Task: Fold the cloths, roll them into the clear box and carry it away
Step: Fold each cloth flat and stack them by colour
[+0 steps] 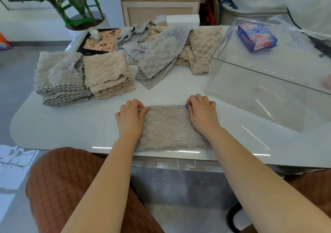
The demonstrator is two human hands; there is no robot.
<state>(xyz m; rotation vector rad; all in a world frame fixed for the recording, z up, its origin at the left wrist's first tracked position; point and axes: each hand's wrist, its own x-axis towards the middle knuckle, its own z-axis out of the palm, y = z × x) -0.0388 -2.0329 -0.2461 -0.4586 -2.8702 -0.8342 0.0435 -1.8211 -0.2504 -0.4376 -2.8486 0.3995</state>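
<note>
A folded grey-beige fleece cloth (168, 128) lies flat at the near edge of the white table (71, 125). My left hand (129, 118) pinches its far left corner and my right hand (201, 112) pinches its far right corner. To the left stand two stacks of folded cloths, a grey stack (60, 78) and a beige stack (109, 75). A heap of unfolded grey and beige cloths (168, 51) lies at the back. The clear box (259, 93) sits on the right, holding no cloths.
A blue packet (257, 37) shows through or behind the clear box. A patterned pad (100, 40), a potted plant (80, 5) and a white carton (182, 20) stand at the back. A clear drawer handle (186, 163) hangs under the table edge, and another person's fingers (326, 82) appear at far right.
</note>
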